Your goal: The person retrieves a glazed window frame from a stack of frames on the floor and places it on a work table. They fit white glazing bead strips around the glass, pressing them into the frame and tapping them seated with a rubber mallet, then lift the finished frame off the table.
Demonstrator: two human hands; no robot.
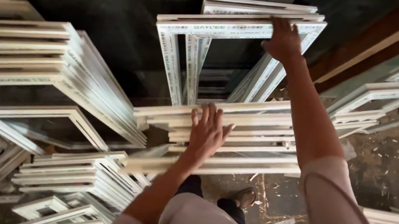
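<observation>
White frames [224, 127]: left hand [207, 132] flat on edges, right hand [283, 39] gripping.

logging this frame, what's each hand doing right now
Left hand: open, fingers spread, flat on the near edges of the stacked white frames.
Right hand: closed over the top rail of the upright frame.

Both my hands on stacked white frames

My left hand [205, 132] presses flat on the near stack of white plastic window frames [239, 135]; my right hand [283, 39] grips the far upright white frame [209, 26].
</observation>
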